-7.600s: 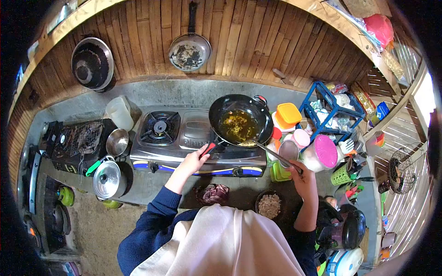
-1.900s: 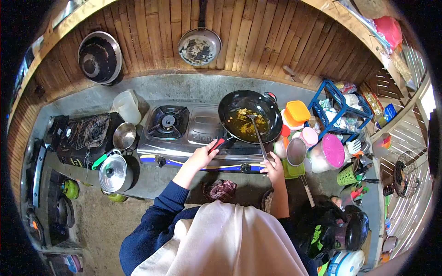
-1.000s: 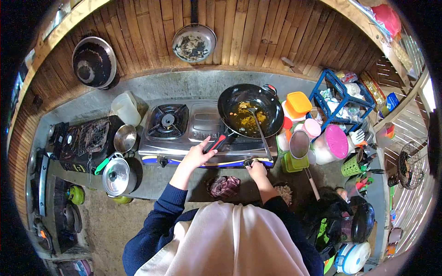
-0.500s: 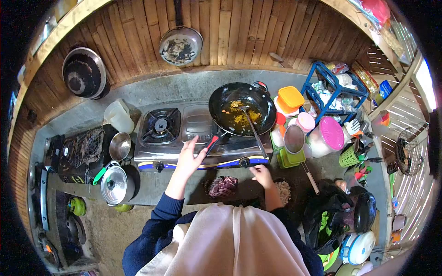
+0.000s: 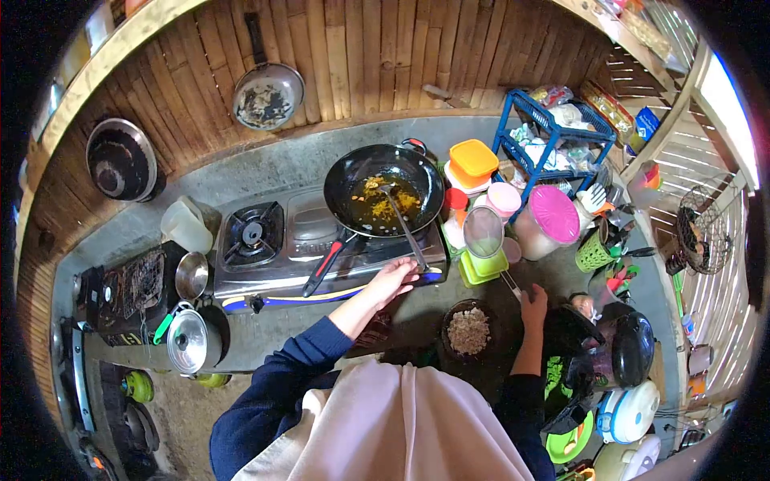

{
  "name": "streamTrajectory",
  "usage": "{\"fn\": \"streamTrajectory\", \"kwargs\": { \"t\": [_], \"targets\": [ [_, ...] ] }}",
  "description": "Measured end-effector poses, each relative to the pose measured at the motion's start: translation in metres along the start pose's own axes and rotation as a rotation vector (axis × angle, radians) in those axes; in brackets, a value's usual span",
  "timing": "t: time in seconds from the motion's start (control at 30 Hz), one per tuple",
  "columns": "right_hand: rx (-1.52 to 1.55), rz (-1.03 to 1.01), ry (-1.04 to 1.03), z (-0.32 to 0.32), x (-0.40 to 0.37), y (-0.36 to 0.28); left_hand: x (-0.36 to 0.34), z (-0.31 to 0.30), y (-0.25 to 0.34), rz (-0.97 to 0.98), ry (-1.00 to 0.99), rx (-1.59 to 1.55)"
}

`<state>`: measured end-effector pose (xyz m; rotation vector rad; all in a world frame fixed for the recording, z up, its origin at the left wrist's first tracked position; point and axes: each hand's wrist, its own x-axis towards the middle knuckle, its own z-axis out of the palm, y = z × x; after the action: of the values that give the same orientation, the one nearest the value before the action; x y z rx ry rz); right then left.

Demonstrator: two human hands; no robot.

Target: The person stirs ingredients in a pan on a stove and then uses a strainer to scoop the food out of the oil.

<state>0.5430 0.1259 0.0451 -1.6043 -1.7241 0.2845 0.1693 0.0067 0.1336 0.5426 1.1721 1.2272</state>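
Bowl (image 5: pixel 469 330) of pale minced stuff sits nearest on the desk (image 5: pixel 273 329), between the arms.

Right hand (image 5: pixel 533 303): fingers curled round the tail of the strainer (image 5: pixel 484 232) handle. The mesh end lies over the green tubs (image 5: pixel 481 268).

Left hand (image 5: pixel 393 278): fingers reach to the end of the spatula (image 5: pixel 405 228). It cannot be told whether they have closed on it.

The spatula leans out of the wok (image 5: pixel 385 188) on the right burner of the stove (image 5: pixel 309 232).

Judgement: this is a stirring step. The handle end should be gripped fully before lifting, with the blade kept low in the oil. The wok handle (image 5: pixel 325 268) is unheld, so hard pushes could turn the pan.

Unclear: any flame is hidden beneath the wok, and the yellow fried bits are too small to identify.
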Motion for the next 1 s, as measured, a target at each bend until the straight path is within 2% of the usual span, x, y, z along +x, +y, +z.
{"fn": "streamTrajectory", "kwargs": {
  "t": [0.03,0.1,0.13,0.2,0.23,0.3,0.43,0.47,0.53,0.6,0.63,0.7,0.8,0.87,0.93,0.97,1.0],
  "targets": [
    [0.008,0.006,0.002,0.0,-0.002,-0.001,0.005,0.004,0.004,-0.036,-0.005,-0.052],
    [-0.084,0.149,-0.213,-0.003,-0.004,-0.01,0.017,0.008,0.009,-0.073,-0.013,-0.166],
    [-0.076,0.145,-0.216,-0.004,-0.002,-0.013,0.024,0.007,0.009,-0.068,-0.006,-0.162],
    [-0.121,0.25,-0.442,-0.008,0.001,-0.019,0.034,0.004,0.01,-0.078,-0.079,-0.292],
    [-0.115,0.243,-0.449,-0.011,0.002,-0.025,0.033,0.006,0.014,-0.07,-0.061,-0.316],
    [-0.311,0.341,-0.478,-0.013,0.004,-0.035,0.034,0.005,0.016,-0.069,-0.035,-0.309],
    [-0.332,0.278,-0.546,-0.007,0.011,-0.005,0.027,0.003,0.024,-0.082,0.071,-0.276],
    [-0.244,0.226,-0.604,-0.001,0.012,0.011,0.025,0.001,0.027,-0.079,0.077,-0.279],
    [-0.156,0.167,-0.663,-0.003,0.015,0.011,0.022,-0.005,0.033,-0.048,0.084,-0.129],
    [0.163,0.259,-0.763,-0.012,0.014,0.005,0.02,-0.008,0.04,-0.027,0.12,-0.062],
    [0.162,0.251,-0.767,-0.015,0.014,0.004,0.013,-0.005,0.051,-0.068,0.144,-0.006],
    [0.323,0.365,-0.807,-0.02,0.013,0.002,0.008,-0.003,0.066,-0.114,0.201,0.1],
    [0.299,0.346,-0.857,-0.025,0.014,-0.001,0.011,-0.013,0.081,-0.157,0.188,0.276],
    [0.327,0.374,-0.857,-0.031,0.011,-0.006,0.011,-0.018,0.09,-0.069,0.254,0.505],
    [0.354,0.398,-0.86,-0.032,0.01,-0.003,0.013,-0.031,0.098,-0.024,0.195,0.87],
    [0.356,0.374,-0.902,-0.032,0.009,0.002,0.01,-0.028,0.105,-0.022,0.203,0.866],
    [0.358,0.349,-0.942,-0.032,0.008,0.006,0.003,-0.021,0.114,-0.057,0.222,1.006]
  ]
}}
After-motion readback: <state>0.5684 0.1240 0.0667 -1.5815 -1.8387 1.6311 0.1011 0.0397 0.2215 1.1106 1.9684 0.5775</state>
